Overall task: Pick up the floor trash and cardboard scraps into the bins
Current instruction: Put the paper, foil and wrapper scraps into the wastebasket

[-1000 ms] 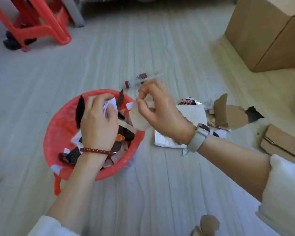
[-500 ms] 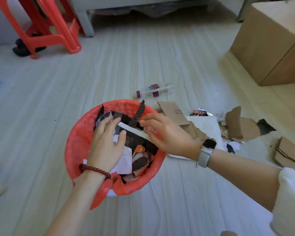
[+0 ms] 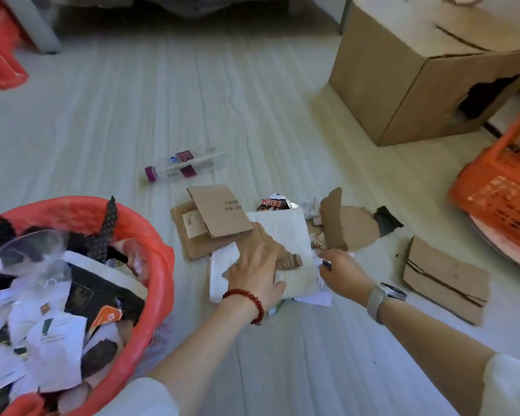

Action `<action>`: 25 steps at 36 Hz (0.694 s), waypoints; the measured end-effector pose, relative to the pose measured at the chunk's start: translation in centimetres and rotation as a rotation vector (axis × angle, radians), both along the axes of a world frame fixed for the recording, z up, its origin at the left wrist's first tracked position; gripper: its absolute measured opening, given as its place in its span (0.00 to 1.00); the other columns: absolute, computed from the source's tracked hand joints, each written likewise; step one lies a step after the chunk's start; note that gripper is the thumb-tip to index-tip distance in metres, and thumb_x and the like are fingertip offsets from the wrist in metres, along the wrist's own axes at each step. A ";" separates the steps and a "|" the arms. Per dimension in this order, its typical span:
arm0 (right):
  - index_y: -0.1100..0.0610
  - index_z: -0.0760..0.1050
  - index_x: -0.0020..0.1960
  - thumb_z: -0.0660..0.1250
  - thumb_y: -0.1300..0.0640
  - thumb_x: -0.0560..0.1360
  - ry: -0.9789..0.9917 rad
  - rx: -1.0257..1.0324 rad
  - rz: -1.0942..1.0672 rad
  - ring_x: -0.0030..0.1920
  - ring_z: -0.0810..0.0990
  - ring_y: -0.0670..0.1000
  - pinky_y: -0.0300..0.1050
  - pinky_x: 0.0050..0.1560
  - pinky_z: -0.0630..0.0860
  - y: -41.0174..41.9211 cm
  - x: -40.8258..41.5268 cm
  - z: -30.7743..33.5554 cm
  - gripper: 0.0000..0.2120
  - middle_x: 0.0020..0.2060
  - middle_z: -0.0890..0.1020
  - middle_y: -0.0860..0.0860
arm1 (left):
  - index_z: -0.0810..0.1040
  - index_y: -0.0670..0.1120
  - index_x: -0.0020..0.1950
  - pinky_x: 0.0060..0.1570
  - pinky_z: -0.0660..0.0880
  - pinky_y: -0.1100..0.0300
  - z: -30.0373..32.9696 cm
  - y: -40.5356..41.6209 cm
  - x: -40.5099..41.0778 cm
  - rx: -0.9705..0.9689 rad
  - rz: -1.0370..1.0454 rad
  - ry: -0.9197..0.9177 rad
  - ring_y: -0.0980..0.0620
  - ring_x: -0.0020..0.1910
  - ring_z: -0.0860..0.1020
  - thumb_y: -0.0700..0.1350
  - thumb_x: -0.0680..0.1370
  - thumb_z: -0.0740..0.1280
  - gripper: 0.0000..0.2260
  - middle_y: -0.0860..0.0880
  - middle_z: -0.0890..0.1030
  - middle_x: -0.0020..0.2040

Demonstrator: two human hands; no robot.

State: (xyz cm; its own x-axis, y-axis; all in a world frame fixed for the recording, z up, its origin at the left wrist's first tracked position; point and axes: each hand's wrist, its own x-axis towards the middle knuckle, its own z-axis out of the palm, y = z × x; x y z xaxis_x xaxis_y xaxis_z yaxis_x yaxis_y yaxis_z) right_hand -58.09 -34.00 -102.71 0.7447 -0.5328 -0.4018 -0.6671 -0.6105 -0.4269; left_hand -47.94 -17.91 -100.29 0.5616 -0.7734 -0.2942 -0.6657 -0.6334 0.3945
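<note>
Scrap pile (image 3: 294, 235) – white paper & torn cardboard – on floor just R of red bin (image 3: 159, 265). L hand (image 3: 252, 271) lies flat on pile, fingers spread. R hand (image 3: 339, 270) at pile's R edge, pinching small paper bits.

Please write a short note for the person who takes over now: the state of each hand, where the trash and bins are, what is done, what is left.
Left hand: flat on the white paper and torn cardboard in the floor pile, gripping nothing.
Right hand: at the pile's right edge, fingers on small paper scraps; grip unclear.
Red bin: at left, already holding much paper and wrappers.
Orange basket: at right.
Left on floor: folded cardboard, torn cardboard piece, flat cardboard piece, snack wrapper, clear tube.
</note>
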 end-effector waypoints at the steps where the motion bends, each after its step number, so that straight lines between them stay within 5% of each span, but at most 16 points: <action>1: 0.63 0.71 0.63 0.58 0.62 0.77 -0.009 0.013 -0.001 0.59 0.72 0.61 0.44 0.49 0.66 -0.1 0.0 -0.8 0.15 0.58 0.74 0.63 | 0.53 0.54 0.74 0.66 0.63 0.46 -1.3 -0.2 0.2 0.054 -0.034 -0.007 0.43 0.73 0.53 0.53 0.75 0.64 0.31 0.46 0.51 0.75; 6: 0.61 0.59 0.72 0.60 0.58 0.77 -0.081 0.039 0.003 0.69 0.64 0.58 0.47 0.67 0.62 0.3 0.6 -3.4 0.25 0.69 0.65 0.59 | 0.42 0.61 0.74 0.71 0.45 0.37 -5.7 -1.5 1.7 0.196 -0.009 0.004 0.41 0.74 0.36 0.63 0.71 0.64 0.40 0.50 0.37 0.76; 11: 0.61 0.61 0.72 0.59 0.59 0.77 -0.095 -0.087 0.032 0.68 0.64 0.59 0.51 0.64 0.67 0.7 0.2 -4.9 0.24 0.70 0.65 0.58 | 0.42 0.64 0.73 0.71 0.43 0.38 -8.1 -2.8 1.8 0.225 0.025 0.009 0.40 0.74 0.35 0.67 0.71 0.62 0.39 0.50 0.36 0.76; 16: 0.63 0.69 0.67 0.60 0.63 0.74 -0.203 -0.135 0.060 0.63 0.72 0.62 0.56 0.55 0.74 -0.2 -1.3 -6.2 0.21 0.64 0.72 0.60 | 0.53 0.62 0.73 0.71 0.47 0.38 -9.3 -2.9 0.5 0.192 0.088 -0.129 0.40 0.75 0.47 0.59 0.77 0.57 0.25 0.50 0.51 0.77; 19: 0.65 0.64 0.70 0.56 0.63 0.74 -0.167 -0.115 0.082 0.70 0.66 0.61 0.59 0.64 0.70 -0.9 -1.8 -6.7 0.24 0.69 0.68 0.61 | 0.74 0.55 0.64 0.62 0.59 0.28 -9.1 -2.8 0.4 0.081 0.094 -0.248 0.32 0.68 0.65 0.48 0.71 0.70 0.21 0.46 0.73 0.68; 20: 0.64 0.61 0.72 0.54 0.61 0.75 -0.114 -0.122 0.112 0.73 0.61 0.59 0.58 0.68 0.65 -1.1 -2.0 -6.8 0.26 0.72 0.64 0.60 | 0.75 0.53 0.63 0.62 0.56 0.27 -9.1 -2.4 0.5 0.092 0.079 -0.290 0.33 0.68 0.64 0.44 0.71 0.70 0.21 0.47 0.73 0.67; 22: 0.59 0.56 0.74 0.49 0.54 0.75 -0.007 -0.138 0.204 0.76 0.54 0.57 0.55 0.74 0.56 -1.5 -2.6 -7.1 0.28 0.75 0.58 0.56 | 0.64 0.55 0.71 0.66 0.42 0.29 -9.0 -1.3 0.5 0.153 0.058 -0.306 0.38 0.74 0.51 0.39 0.73 0.63 0.27 0.50 0.67 0.71; 25: 0.59 0.64 0.71 0.44 0.49 0.72 -0.021 -0.153 0.214 0.75 0.57 0.59 0.56 0.73 0.58 -1.9 -3.2 -7.4 0.32 0.73 0.62 0.57 | 0.46 0.62 0.74 0.64 0.35 0.31 -8.1 0.5 1.3 0.241 -0.022 -0.352 0.41 0.75 0.45 0.38 0.74 0.58 0.35 0.51 0.65 0.70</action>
